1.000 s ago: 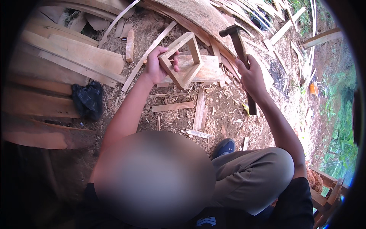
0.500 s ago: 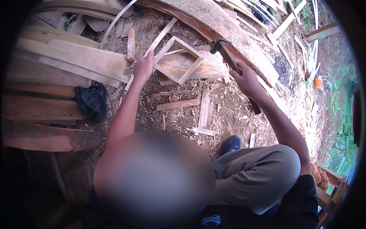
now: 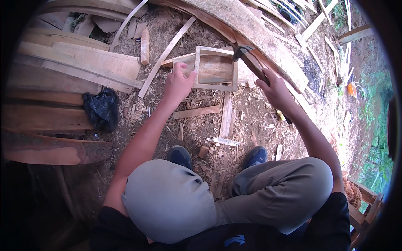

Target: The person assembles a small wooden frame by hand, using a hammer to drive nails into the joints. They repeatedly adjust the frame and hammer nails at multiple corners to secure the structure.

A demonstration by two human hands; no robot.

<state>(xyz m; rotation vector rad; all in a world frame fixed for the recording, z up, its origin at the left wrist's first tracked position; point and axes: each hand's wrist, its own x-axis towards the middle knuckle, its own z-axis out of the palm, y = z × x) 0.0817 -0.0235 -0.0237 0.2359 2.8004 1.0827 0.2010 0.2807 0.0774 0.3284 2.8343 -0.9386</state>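
Note:
A rectangular wooden frame [image 3: 216,87] made of thin strips rests on a wide plank [image 3: 214,69] among the shavings. Close to the frame's lower left corner is my left hand [image 3: 179,85]. Its thumb touches or nearly touches the left strip, and its bent forefinger lies over the plank, apart from the thumb. My right hand [image 3: 275,93] grips the handle of a hammer [image 3: 253,67]. The hammer's dark head is over or just beside the frame's upper right corner; whether it touches the wood I cannot tell.
A long curved slab [image 3: 268,39] arcs behind the plank. Stacked boards [image 3: 83,62] and a black plastic bag [image 3: 101,109] stand at the left. Thin strips and offcuts [image 3: 197,112] lie among shavings. My knees [image 3: 169,201] are close in front.
The frame has turned from a diamond position to nearly square-on and shifted right. My left hand has moved right, away from the long thin strip. The hammer stays in my right hand, barely moved.

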